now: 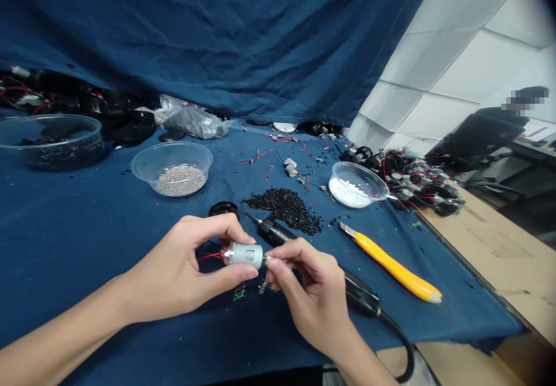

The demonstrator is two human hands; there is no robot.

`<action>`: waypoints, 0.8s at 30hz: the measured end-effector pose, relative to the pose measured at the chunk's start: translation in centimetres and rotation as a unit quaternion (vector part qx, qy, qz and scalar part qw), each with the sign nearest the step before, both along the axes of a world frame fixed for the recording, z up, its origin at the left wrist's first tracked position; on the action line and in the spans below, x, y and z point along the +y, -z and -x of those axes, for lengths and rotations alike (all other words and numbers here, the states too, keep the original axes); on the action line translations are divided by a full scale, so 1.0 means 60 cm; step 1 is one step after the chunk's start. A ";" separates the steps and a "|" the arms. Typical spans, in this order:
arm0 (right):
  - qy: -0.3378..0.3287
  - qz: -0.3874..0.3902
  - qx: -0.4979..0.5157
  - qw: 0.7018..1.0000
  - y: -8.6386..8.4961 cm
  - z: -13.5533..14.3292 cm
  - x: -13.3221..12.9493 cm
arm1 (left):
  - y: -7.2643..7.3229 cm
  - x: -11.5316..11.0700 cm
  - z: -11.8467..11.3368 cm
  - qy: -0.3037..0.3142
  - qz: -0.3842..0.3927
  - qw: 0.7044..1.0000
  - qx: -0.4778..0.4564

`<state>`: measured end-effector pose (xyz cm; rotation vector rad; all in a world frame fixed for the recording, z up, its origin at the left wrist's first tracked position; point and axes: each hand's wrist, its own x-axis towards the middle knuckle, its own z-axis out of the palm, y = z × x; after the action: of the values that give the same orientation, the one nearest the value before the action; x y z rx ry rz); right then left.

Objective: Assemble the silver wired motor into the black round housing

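My left hand [186,264] is closed around a small grey electric motor [247,255], thumb below and index finger above. Red wires [211,256] run from its left end. Fingertips of my right hand [308,287] pinch a small pale part [269,260] at the motor's shaft; my fingers partly cover it. Just below lie a small spring [262,286] and a green circuit board [239,293]. Behind my right hand an electric screwdriver [362,293] with a black body lies on the cloth, its middle hidden by that hand. A round black part [223,208] sits behind my left hand.
Bowls hold small metal pieces [180,180], white pieces [350,193] and black parts [61,151]. A heap of black screws or similar bits [286,207] lies ahead. A yellow utility knife [395,264] rests right, blade out. Wired parts [403,177] pile up at the table's right edge.
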<state>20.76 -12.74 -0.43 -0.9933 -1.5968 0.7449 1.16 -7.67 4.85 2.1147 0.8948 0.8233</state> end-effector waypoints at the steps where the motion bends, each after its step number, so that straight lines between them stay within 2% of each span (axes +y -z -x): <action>1: -0.002 0.002 0.003 1.000 0.001 -0.001 0.000 | 0.001 0.000 0.000 0.006 0.002 1.000 -0.001; 10: -0.024 0.032 0.039 0.998 -0.001 0.001 -0.005 | 0.001 0.003 0.001 0.046 -0.025 0.999 0.007; 14: -0.040 0.086 0.099 0.991 -0.008 0.007 0.000 | -0.004 0.003 0.003 0.023 -0.055 0.998 0.007; 18: -0.047 0.135 0.135 0.980 -0.012 0.011 0.004 | -0.008 0.004 0.004 0.026 -0.047 0.999 -0.004; 21: -0.050 0.139 0.117 0.982 -0.012 0.009 0.003 | -0.009 0.004 0.004 0.028 -0.044 0.999 -0.012; 24: -0.039 0.107 0.043 0.993 -0.010 0.004 0.000 | -0.011 0.003 0.003 0.027 -0.039 0.999 -0.012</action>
<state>20.50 -12.73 0.18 -1.0409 -1.5110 1.0166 0.97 -7.47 5.49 2.1816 0.8020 0.8677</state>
